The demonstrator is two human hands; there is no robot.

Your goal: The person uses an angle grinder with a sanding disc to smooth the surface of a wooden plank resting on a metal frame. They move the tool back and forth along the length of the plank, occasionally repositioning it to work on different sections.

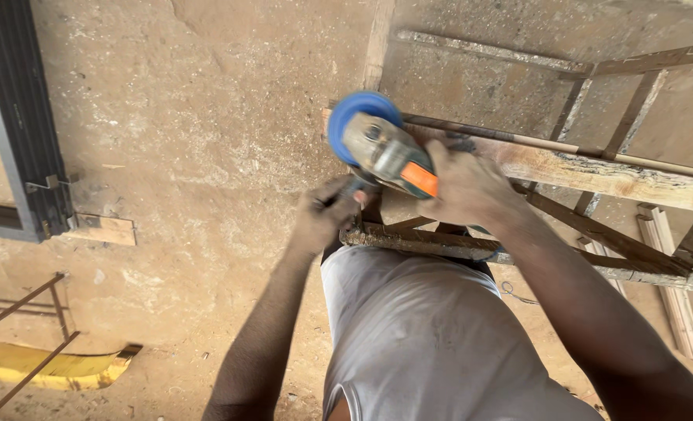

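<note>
Already both hands were on the angle grinder [385,152]: the right hand [463,187] was clenched around its body by the orange patch, and the left hand [327,214] gripped what looked like its side handle. The blue disc guard sat at the near end of a worn wooden plank [596,173] on a rusty metal frame [440,243]. Judging by its rough, flaking edge, little of the plank looked worked yet, though blur hid the contact point.

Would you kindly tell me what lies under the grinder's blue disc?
Under the blue disc shows the end of a rough wooden plank on a metal frame, with sandy ground beyond. The contact spot itself is covered by the disc.
</note>
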